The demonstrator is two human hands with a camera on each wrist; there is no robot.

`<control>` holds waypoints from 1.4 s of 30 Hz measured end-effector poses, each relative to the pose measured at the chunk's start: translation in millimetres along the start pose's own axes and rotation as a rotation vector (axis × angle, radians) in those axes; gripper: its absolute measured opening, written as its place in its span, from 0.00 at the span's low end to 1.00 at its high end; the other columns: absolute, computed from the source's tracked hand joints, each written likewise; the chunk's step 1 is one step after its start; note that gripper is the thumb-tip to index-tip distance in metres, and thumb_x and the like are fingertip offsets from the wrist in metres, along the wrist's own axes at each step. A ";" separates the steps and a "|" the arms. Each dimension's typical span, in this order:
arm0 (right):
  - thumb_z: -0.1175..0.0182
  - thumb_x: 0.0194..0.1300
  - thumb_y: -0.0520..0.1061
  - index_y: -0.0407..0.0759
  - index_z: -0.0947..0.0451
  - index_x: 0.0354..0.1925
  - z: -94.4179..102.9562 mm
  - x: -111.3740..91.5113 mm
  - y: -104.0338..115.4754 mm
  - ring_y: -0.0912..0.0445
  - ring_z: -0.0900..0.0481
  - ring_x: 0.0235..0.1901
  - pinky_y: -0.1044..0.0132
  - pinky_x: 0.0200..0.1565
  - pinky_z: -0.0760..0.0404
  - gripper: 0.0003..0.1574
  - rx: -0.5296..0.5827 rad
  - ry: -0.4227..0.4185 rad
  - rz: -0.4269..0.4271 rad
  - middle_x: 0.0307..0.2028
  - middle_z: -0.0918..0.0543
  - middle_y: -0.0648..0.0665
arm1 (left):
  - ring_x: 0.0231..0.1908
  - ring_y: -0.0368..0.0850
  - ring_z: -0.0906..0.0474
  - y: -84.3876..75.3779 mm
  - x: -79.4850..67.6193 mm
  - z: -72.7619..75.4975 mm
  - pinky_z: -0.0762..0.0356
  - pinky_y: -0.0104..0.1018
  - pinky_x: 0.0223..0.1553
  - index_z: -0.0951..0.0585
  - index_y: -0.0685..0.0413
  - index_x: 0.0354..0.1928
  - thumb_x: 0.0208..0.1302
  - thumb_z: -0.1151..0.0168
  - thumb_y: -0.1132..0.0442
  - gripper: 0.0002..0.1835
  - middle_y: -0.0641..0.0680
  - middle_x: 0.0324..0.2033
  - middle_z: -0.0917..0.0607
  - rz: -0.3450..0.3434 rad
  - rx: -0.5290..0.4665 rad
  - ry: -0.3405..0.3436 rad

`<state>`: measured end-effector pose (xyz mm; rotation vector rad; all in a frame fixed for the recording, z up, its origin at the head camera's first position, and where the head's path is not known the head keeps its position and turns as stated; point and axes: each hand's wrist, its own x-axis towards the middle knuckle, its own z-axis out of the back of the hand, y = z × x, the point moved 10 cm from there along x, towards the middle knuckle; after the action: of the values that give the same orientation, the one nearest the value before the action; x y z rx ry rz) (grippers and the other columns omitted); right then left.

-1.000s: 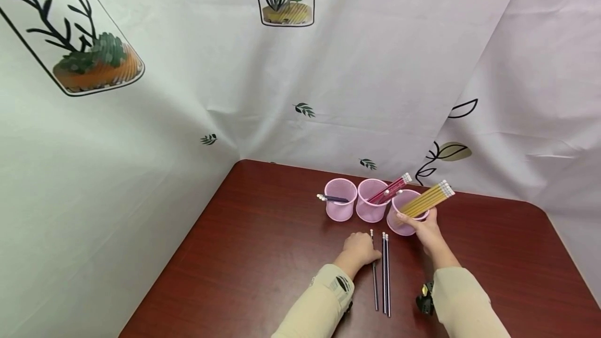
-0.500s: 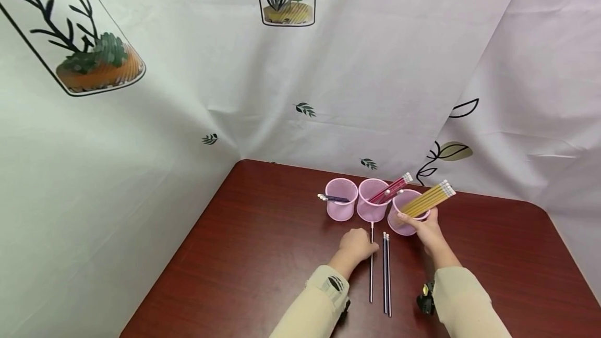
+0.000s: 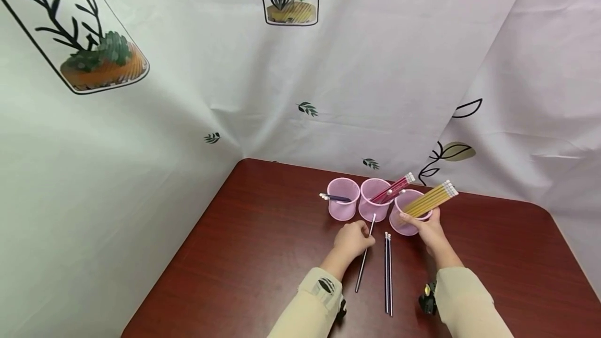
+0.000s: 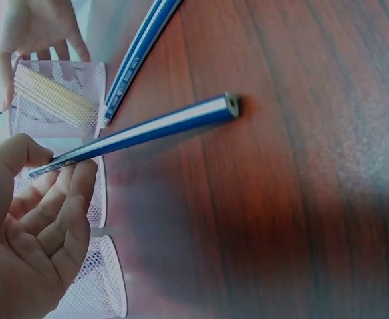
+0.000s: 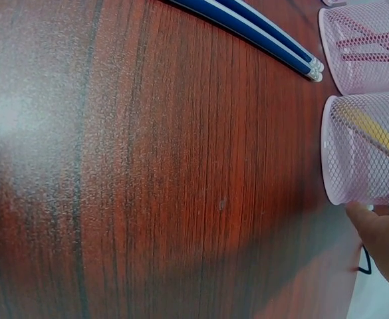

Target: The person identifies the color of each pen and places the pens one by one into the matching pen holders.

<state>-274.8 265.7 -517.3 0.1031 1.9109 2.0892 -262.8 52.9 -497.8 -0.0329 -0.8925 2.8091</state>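
Observation:
My left hand [image 3: 351,239] pinches a blue pencil with white stripes [image 4: 147,133] between thumb and fingers. In the head view this pencil slants, its white eraser end near the middle pink mesh pencil cup [image 3: 373,215]. On the right, my right hand [image 3: 429,230] grips the rightmost pencil cup [image 3: 400,225], thumb at the near side; its other fingers are partly hidden. Yellow pencils [image 3: 431,198] lean out of that cup. Two more blue pencils [image 3: 388,275] lie side by side on the table, between the hands.
Red pencils [image 3: 393,190] lean in the middle cup. The left pencil cup [image 3: 341,212] holds dark blue pencils [image 3: 337,198]. All the cups stand in a row near the back edge of the brown table [image 3: 244,233]. A white printed curtain [image 3: 357,67] hangs behind.
My left hand has lifted one blue pencil away from the other two and shifted it to the left, turning it to a slant. My right hand stays on its cup.

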 end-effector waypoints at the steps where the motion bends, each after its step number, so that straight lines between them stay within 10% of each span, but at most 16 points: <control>1: 0.35 0.56 0.40 0.39 0.66 0.67 -0.3 -0.2 -0.6 0.48 0.50 0.63 0.59 0.65 0.54 0.56 -0.001 0.005 -0.001 0.64 0.50 0.37 | 0.18 0.38 0.33 -0.5 0.0 1.1 0.37 0.30 0.20 0.26 0.45 0.21 0.42 0.35 0.55 0.08 0.40 0.15 0.28 -0.002 -0.006 -0.002; 42: 0.35 0.56 0.38 0.39 0.65 0.67 -0.9 -1.8 2.6 0.51 0.47 0.61 0.60 0.65 0.51 0.55 0.005 0.009 0.006 0.61 0.48 0.41 | 0.23 0.30 0.25 -36.8 -0.9 99.2 0.31 0.20 0.26 0.21 0.51 0.35 0.48 0.37 0.63 0.10 0.42 0.23 0.19 -0.228 -0.272 -0.467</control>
<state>-273.8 264.2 -514.6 0.1014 1.9230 2.0924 -263.3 25.6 -395.6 0.6643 -1.2775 2.4987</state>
